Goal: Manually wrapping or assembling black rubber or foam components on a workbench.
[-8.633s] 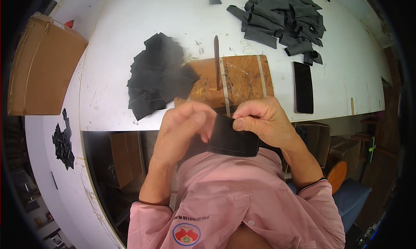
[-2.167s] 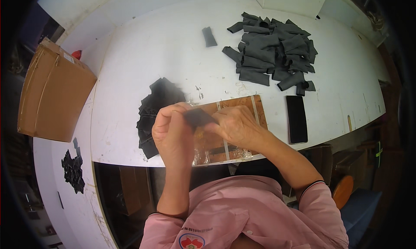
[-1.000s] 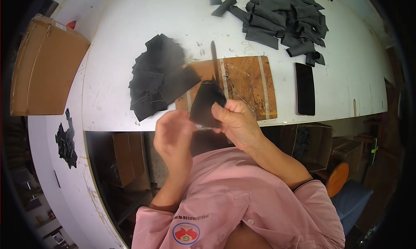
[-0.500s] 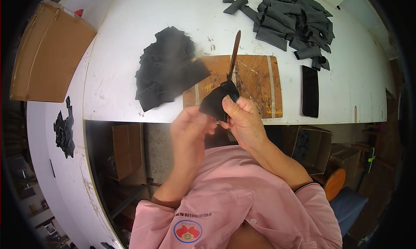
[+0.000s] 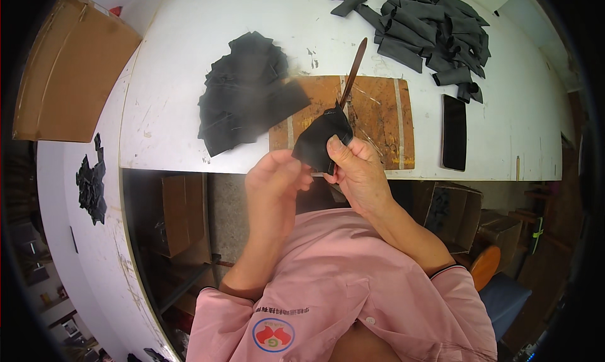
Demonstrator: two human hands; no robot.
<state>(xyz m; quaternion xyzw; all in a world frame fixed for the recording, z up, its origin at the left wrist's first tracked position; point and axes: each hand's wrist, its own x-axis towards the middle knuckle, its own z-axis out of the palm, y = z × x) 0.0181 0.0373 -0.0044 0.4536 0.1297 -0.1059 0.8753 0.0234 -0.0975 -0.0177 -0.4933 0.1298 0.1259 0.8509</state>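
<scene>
Although its far corner lies up against the foot of the slanting brown rod (image 5: pixel 354 72), the black fabric piece (image 5: pixel 318 138) is held in the air by the person, just above the near edge of the brown board (image 5: pixel 378 113) on the worktop (image 5: pixel 170 65). Whether the rod is enclosed by the cloth cannot be told.

The piece can be judged light, soft and limp, with little risk of breakage; folds would easily be formed in it, so it is probably best taken near an edge or seam, with both sides supported.

By the right hand (image 5: pixel 359 169) the cloth is pinched firmly at its right side, the thumb laid flat on top and the fingers tucked below; the forearm is slanted in from the lower right. The left hand (image 5: pixel 277 176) is raised more steeply, its fingers curled inward at the lower left corner of the cloth. Whether that grip is closed on fabric is hidden.
</scene>
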